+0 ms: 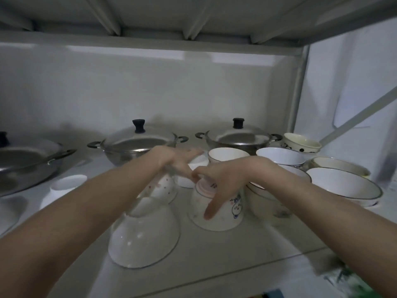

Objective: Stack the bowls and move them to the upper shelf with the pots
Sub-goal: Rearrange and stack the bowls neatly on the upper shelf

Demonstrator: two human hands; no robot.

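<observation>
Bowls sit on a white metal shelf (214,263) in dim light, with lidded steel pots along the far wall. Right hand (217,179) rests on top of an upturned white ceramic bowl with a pink foot ring and cartoon print (223,211); fingers spread down over its base and side, thumb on the near wall, curled round it. Left hand (178,160) is blurred, fingers extended toward the far right, over an upturned white bowl with red speckles (163,188); contact cannot be confirmed. Nearest, at left of centre, an upturned plain white bowl (144,235), touched by neither hand. Right of the cartoon bowl: 1 wide white bowl with a dark rim line (343,186), upright, and more upright white bowls behind it. Far row: 2 lidded steel pots with black knobs, 1 at centre (137,145), 1 at right (238,138); a steel wok (25,162) at far left.
</observation>
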